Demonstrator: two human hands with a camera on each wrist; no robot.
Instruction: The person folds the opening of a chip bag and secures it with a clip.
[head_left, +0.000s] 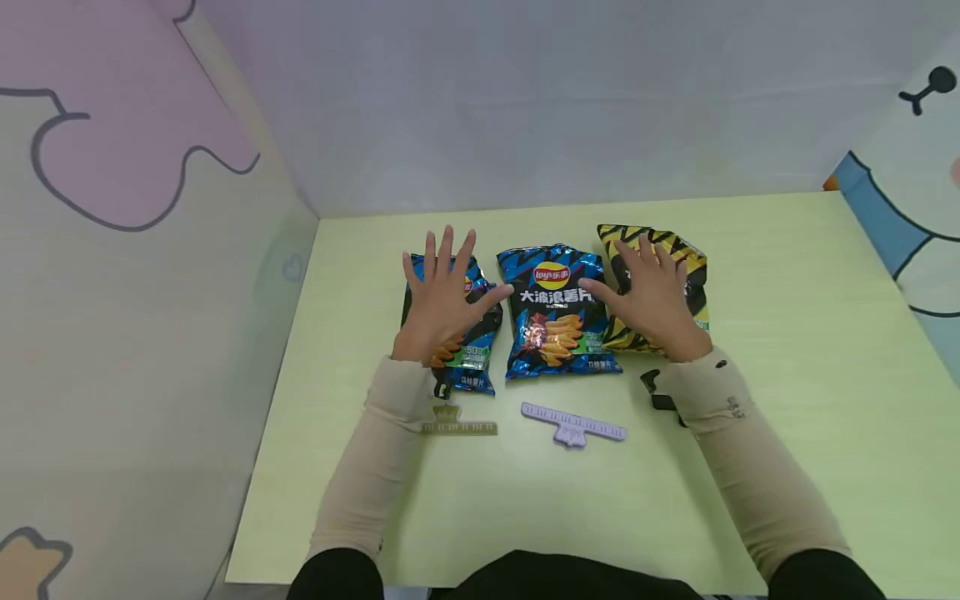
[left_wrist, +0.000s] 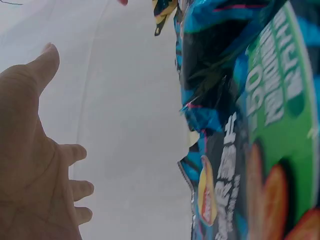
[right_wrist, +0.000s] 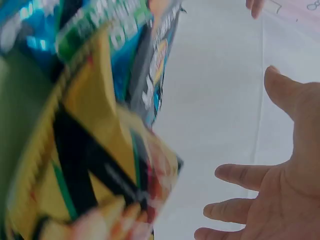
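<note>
Three chip bags lie in a row on the table. My left hand (head_left: 437, 304), fingers spread, is over the left blue chip bag (head_left: 477, 337); the left wrist view shows a gap between palm and bag. Spread likewise, my right hand (head_left: 651, 296) is above the yellow-and-black chip bag (head_left: 618, 333), and the right wrist view shows it apart from that bag (right_wrist: 85, 165). Between the hands lies the middle blue chip bag (head_left: 558, 317), printed with a Lay's logo. Neither hand holds anything.
Nearer the person lie an olive sealing clip (head_left: 459, 428), a lilac sealing clip (head_left: 573, 423) and a black clip (head_left: 663, 402), partly hidden by the right sleeve. The pale green table (head_left: 810, 375) meets a light curtain-like wall (head_left: 555, 108) at its back edge.
</note>
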